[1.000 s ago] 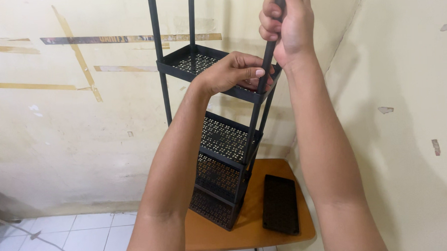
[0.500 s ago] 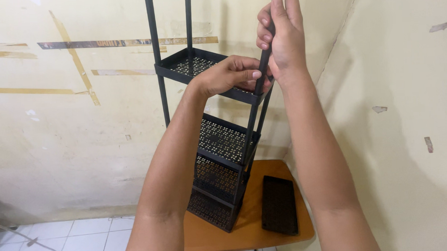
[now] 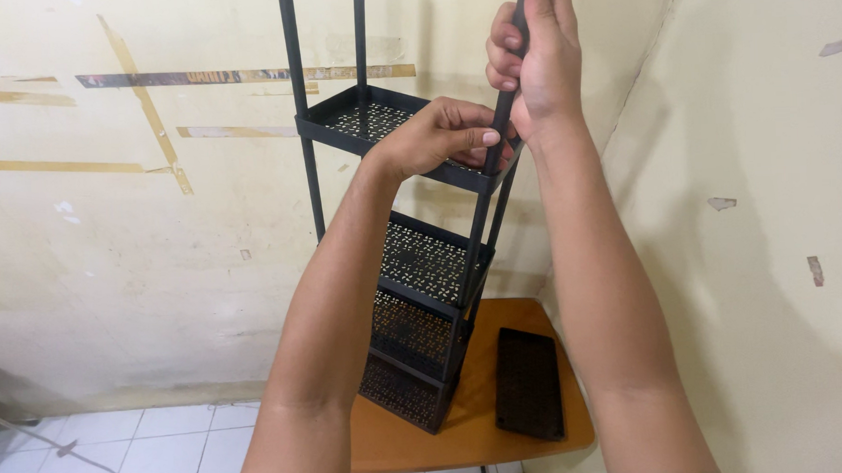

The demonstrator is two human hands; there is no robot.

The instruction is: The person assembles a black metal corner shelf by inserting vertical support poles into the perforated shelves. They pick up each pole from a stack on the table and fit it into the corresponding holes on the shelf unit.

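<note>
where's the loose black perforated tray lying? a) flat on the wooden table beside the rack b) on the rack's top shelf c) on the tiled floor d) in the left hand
a: the loose tray lies flat on the wooden table, right of the black rack.

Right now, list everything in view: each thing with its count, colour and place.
rack: one, black, four perforated shelves visible, standing on the table in the corner
posts: four, black, rising past the top shelf
loose shelf: one, black, lying flat on the table right of the rack
table: one, orange-brown, against the walls
walls: two, cream, with tape marks, meeting behind the rack
floor: white tiles, lower left
cable: one, grey, on the floor
left hand: one, gripping the top shelf's front edge
right hand: one, closed around the front right post
</note>
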